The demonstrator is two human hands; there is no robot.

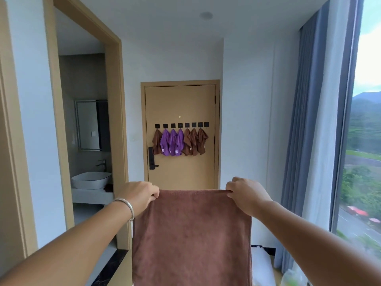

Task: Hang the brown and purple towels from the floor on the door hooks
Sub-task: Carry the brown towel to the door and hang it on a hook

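Brown towel (191,236) spread flat, pinched by hands.

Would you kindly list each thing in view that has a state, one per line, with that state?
Brown towel: held up, hanging flat.
Left hand: pinches the towel's top left corner.
Right hand: pinches the top right corner.
Door: closed.
Hooks: seven hold towels.
Rightmost hook: free.
Hung towels: four brown, three purple.
Curtain: drawn aside.
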